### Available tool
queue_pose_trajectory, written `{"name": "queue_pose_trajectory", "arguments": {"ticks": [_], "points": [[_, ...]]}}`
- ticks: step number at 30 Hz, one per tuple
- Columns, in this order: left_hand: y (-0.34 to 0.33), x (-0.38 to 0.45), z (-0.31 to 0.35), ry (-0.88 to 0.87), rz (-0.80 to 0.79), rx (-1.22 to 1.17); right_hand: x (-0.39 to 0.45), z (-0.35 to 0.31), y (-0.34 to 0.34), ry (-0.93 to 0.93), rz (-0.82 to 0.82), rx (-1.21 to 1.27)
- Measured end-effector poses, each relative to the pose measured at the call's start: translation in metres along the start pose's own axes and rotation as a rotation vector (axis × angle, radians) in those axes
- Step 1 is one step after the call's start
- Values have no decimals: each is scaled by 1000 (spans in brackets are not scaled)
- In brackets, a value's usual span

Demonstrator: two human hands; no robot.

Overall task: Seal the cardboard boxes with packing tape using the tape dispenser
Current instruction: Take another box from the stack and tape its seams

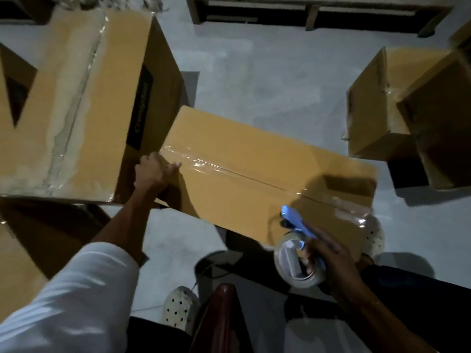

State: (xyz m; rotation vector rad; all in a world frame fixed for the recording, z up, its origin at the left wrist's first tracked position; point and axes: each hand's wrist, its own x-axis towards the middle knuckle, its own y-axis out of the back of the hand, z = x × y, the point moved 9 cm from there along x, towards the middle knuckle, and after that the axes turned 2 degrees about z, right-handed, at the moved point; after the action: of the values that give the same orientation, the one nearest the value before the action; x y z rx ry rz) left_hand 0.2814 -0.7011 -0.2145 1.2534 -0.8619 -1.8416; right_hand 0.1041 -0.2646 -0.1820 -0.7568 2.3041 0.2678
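Cardboard, far left: we see a large box [76, 103] at ten o'clock, its top seam already covered by a wrinkled strip of tape.
Left hand: our left hand [153, 171] sits at nine o'clock of the long box, fingers [175, 164] curled over its end edge, gripping and steadying it.
Box in hand: the long flat box [254, 169] lies on the floor [267, 80] at the centre, its left end touching the large box. A clear tape strip [204, 164] runs along its middle seam toward four o'clock.
Handling, box: we judge it light and fairly stiff, though the flaps may flex under pressure. The end edges give the firmest hold; the glossy taped seam looks slippery.
Tape dispenser: the blue tape dispenser [298, 225] hovers at five o'clock, over the near right corner of the long box, with its clear roll [295, 263] toward us.
Right hand: our right hand [328, 253] is wrapped round the dispenser's handle, grasping it firmly.
Handling, dispenser: rigid and light, we think; best held by the handle, clear of the cutter end.
Far right: more boxes [377, 103] stand at two o'clock, well apart.
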Motion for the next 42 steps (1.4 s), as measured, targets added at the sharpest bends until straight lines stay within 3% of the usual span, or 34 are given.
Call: {"name": "queue_pose_trajectory", "arguments": {"ticks": [6, 12, 17, 21, 22, 24, 27, 30, 42], "points": [[-40, -73, -73, 221, 1, -278, 45, -54, -46, 122, -140, -22], [-79, -141, -81, 527, -131, -543, 85, -97, -64, 200, -140, -9], [-144, -184, -29, 477, -432, -664, 82, -103, -46, 186, -141, -15], [-179, -268, 58, 347, -1092, -520, 64, -107, -35, 120, -240, -116], [-178, -276, 70, 294, -1179, -522, 57, -111, -34, 132, -273, -137], [-163, -270, 88, 246, -1142, -601, 40, -121, -35, 166, -349, -182], [-126, -244, 109, 304, -956, -931, 11, -139, -43, 241, -443, -341], [-93, -235, 132, 337, -949, -1203, -14, -155, -53, 321, -500, -466], [-44, -247, 122, 215, -776, -1201, -59, -161, -61, 570, -566, -731]]}}
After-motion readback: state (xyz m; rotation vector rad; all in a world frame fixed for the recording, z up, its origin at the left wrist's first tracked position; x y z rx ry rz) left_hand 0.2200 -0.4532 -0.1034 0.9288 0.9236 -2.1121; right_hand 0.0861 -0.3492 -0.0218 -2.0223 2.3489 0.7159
